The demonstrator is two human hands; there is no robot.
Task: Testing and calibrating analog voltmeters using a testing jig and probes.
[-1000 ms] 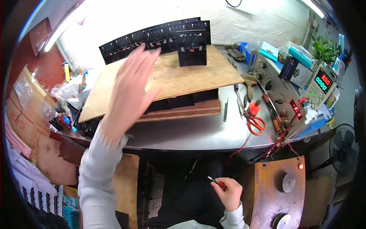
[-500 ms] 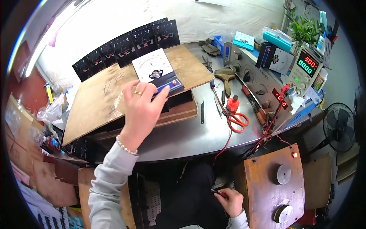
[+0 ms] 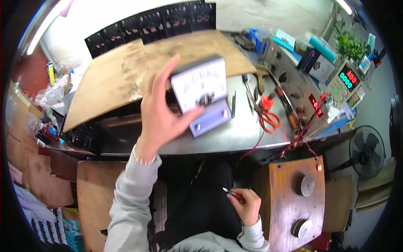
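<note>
My left hand (image 3: 157, 113) grips an analog panel meter (image 3: 195, 86) by its left side, the thumb across the front. The meter has a white scale face, a dark coil mechanism low in the middle, and a blue-violet lower strip with a screw at either end. It is held tilted in the air above the front of the bench, slightly blurred. Low over my lap, my right hand (image 3: 249, 206) is closed round a small red-handled tool (image 3: 237, 196) with a pale metal tip pointing left; its exact kind is hidden by the fingers.
Several black meters (image 3: 151, 25) stand in a row behind a wooden board (image 3: 113, 80). Orange-handled scissors (image 3: 270, 122), a red bottle (image 3: 266, 102) and tools lie on the metal bench. At right are a power supply (image 3: 345, 82), a wooden box (image 3: 285, 201) with metal discs and a fan (image 3: 366, 147).
My left hand has lifted the meter off the wooden board and brought it closer and to the right. The right hand's tool has turned slightly, showing its tip. The whole view has shifted.
</note>
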